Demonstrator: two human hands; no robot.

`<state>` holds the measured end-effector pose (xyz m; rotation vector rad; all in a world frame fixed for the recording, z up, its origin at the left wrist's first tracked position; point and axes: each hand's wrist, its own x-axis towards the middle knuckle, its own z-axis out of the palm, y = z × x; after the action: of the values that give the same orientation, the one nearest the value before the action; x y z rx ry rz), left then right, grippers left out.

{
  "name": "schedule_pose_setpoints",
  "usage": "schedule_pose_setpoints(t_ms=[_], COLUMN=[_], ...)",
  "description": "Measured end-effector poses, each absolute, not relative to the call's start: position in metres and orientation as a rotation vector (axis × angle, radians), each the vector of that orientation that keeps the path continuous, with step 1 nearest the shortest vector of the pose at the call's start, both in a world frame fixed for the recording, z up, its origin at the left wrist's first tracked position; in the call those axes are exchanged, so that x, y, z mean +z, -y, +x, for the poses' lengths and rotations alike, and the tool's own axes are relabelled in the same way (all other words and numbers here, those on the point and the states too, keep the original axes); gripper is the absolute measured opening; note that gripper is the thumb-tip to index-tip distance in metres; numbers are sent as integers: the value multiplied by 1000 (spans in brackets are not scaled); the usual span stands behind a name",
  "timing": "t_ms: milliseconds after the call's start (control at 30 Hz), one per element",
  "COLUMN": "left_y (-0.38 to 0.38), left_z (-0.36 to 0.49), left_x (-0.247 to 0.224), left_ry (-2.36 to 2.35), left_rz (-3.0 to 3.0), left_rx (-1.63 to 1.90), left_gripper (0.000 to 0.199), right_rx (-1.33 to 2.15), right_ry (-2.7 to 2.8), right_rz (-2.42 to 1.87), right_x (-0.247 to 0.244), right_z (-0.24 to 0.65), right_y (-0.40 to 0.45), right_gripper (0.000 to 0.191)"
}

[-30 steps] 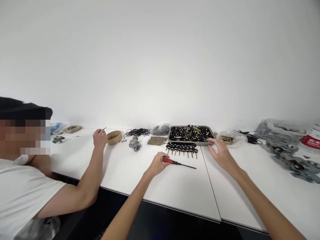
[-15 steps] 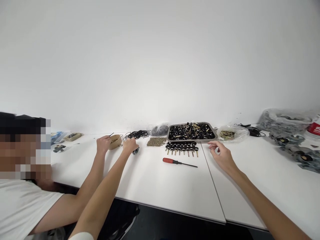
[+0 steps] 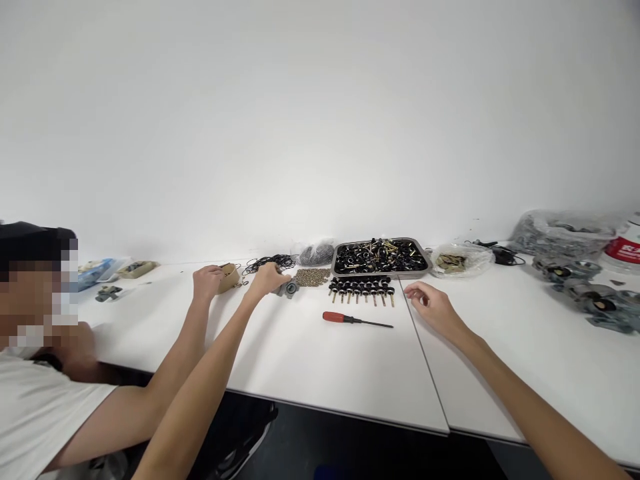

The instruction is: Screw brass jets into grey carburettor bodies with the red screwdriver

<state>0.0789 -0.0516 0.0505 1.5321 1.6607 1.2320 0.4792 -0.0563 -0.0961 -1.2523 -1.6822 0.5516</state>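
My left hand (image 3: 269, 279) is closed on a small grey metal part (image 3: 290, 288) with a round opening, just left of a patch of small brass-coloured pieces (image 3: 313, 277). My right hand (image 3: 425, 299) hovers by the table seam, its fingers loosely bent and apart, with nothing visible in it. Between the hands, black-headed bolts (image 3: 363, 289) stand in rows before a metal tray (image 3: 431, 269) heaped with similar black and brass parts. A screwdriver with a red handle (image 3: 340, 317) lies in front of these rows.
At the left a person in a black cap reaches a hand (image 3: 207, 281) to a round tan container (image 3: 229, 276). Black rings (image 3: 273, 261) and a bag of dark parts (image 3: 316, 254) lie behind. Rightward are a plastic bag (image 3: 463, 259), black cable (image 3: 507, 256) and grey metal castings (image 3: 590, 299).
My left hand has moved right with the metal part, which now shows more beside the brass pieces. The view has shifted slightly; my right hand's fingers are a little more curled.
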Motion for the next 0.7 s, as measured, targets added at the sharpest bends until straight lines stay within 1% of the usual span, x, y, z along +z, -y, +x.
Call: schedule_pose_setpoints(t_ms=[100,133,200,267,367,533,633,700], left_y=[37,35,37,44,52,50,51,53], left_z=[126,143,179,212,247,254,245,240], left_x=[33,27,15,3,-12,-29,-36,-40], left_ry=[-1569,-1516,-1375,-1187,-1022,-869,-798,-777], left_rz=[1636,1666,1722,1795,1805,1797,1799,1796], left_rx=[957,886,802,799,785,807,780,728], left_gripper=[32,34,37,36,39,41,40,40], right_rx=[716,809,1017,1170,1231,1177,1268,1308], right_ry=[1675,1667,1647,1643,1646,1665,1717,1708], right_rz=[-1181,-1117,-954,-830,-819,-959,-989,-975], right_x=[-92,-90,-82,-75,-68,-66,-65,-63], right_z=[474,471,467,463,463,469,467,463], right_y=[61,64,70,76,81,76,76,79], right_gripper=[13,15,26,36,42,40,42,39])
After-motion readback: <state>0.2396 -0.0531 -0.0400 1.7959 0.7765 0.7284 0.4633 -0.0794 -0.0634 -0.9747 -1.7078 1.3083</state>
